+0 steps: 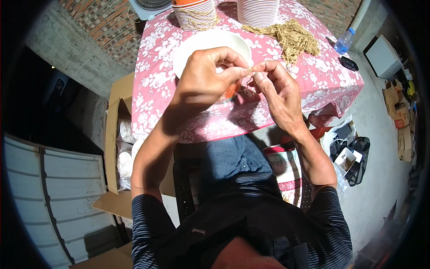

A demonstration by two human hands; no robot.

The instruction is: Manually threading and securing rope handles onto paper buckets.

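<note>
Over the pink cloth (154, 85), the left hand (204, 74) and right hand (282, 92) are pinching a tiny thing (251, 71), which is sitting right in between them.

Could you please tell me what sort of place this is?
Perhaps a makeshift workroom or storeroom: there's an exposed red-brick wall, a tangled bundle of tan cord on a pink floral-draped table, and an open brown cardboard box.
</note>
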